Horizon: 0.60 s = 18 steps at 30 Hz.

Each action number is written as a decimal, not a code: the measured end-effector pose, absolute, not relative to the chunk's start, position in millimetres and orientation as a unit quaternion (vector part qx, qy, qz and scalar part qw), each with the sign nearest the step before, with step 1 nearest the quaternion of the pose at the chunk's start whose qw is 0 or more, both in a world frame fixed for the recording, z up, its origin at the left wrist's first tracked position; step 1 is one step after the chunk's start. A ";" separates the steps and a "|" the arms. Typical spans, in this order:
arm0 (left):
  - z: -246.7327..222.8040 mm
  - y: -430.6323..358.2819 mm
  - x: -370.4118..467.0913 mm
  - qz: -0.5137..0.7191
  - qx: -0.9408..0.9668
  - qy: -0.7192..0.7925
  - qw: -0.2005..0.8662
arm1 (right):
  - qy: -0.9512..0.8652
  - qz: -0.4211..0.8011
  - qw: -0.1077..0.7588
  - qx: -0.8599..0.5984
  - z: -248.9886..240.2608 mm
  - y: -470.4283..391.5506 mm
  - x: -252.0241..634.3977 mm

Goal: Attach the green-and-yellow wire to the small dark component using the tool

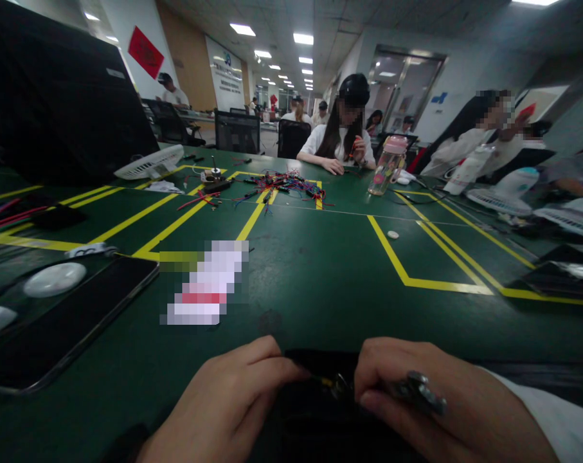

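Observation:
At the bottom centre, my left hand (228, 399) has its thumb and fingers pinched together at the edge of a black item (315, 418), beside a thin yellowish piece; what lies between the fingertips is too dark to tell. Curled to the right of it, my right hand (430, 392) grips a shiny metal tool (423, 389) that sticks out past the fingers. Small metal parts (340, 386) show between the two hands, blurred. The black item lies at the near table edge, partly covered by both hands.
A large dark phone or tablet (64, 321) lies left, near a white round object (54, 280). Ahead are a blurred paper (209, 283), a pile of coloured wires (284, 186), a bottle (388, 166) and a small white disc (393, 235). A person (339, 138) sits opposite.

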<state>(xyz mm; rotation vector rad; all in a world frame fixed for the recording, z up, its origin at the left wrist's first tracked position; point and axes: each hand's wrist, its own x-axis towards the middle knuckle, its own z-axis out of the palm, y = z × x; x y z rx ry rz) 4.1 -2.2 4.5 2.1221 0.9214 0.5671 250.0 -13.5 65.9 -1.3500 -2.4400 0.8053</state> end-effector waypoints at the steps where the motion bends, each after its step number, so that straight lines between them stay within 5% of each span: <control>1: 4.5 -2.1 4.0 0.220 0.828 0.358 0.372 | -0.837 0.279 0.115 -0.456 68.1 -11.9 249.7; 7: 4.6 -2.7 3.2 0.217 0.829 0.359 0.371 | -0.866 0.328 0.076 -0.369 84.6 4.4 250.6; 11: 5.9 -3.8 3.0 0.221 0.826 0.356 0.378 | -0.828 0.319 0.140 -0.439 87.2 4.1 255.2; 18: 3.7 -3.8 2.4 0.223 0.826 0.361 0.371 | -0.810 0.300 0.129 -0.487 71.9 -16.0 254.8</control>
